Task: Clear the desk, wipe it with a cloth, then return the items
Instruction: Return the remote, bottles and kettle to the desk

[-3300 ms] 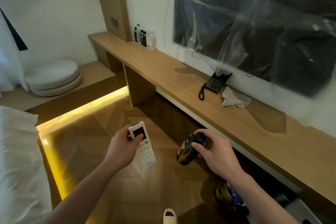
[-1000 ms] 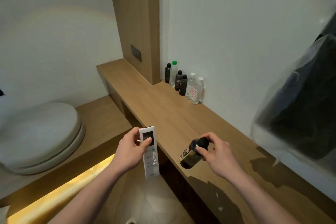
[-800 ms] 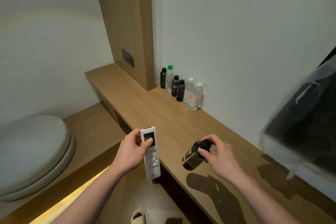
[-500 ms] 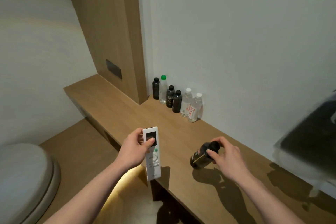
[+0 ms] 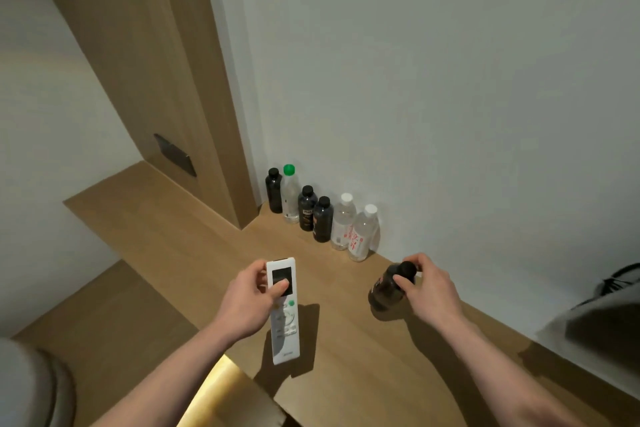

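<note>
The left hand [image 5: 246, 305] has its grip wrapped around a slim white plastic remote [image 5: 284, 308], thumb on its dark screen, held above the smooth wood-grain desk [image 5: 166, 236]. The right hand [image 5: 427, 288] pinches the black cap of a dark, labelled bottle [image 5: 388, 288], tilted just over the desk. Six bottles [image 5: 320, 215], dark and clear, line the far wall.

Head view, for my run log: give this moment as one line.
left hand: holds remote | right hand: holds dark bottle by cap | over desk | near bottle row
</note>
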Demonstrator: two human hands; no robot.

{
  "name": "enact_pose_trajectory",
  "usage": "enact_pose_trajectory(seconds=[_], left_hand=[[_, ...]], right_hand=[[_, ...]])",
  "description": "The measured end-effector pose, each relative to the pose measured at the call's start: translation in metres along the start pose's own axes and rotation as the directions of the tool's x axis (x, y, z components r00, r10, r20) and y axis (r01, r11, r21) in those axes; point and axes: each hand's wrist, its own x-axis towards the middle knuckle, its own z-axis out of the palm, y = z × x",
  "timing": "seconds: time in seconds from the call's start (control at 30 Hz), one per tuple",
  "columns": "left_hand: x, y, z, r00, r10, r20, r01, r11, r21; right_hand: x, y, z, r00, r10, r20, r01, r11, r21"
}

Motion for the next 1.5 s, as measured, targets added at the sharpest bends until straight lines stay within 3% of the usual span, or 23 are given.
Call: enact_pose_trajectory(seconds=[0.6,1.07,1.5], left_hand=[[0.105,0.018,0.014,0.996,-0.039,0.085,0.039,0.999,0.009],[0.135,0.014,0.024,0.978,-0.076,0.192,0.087,0.995,-0.051],[0.139,0.021,0.037,0.968,-0.072,0.241,0.089,0.994,-0.057]], right_hand=[[0.141,-0.009,0.045,0.991,0.133,-0.017,-0.134,0.987,-0.084],[0.155,-0.002,0.08,0.989,0.147,-0.032,-0.147,0.989,0.004],[0.125,0.001,0.068,0.991,0.109,-0.076,-0.102,0.991,0.084]])
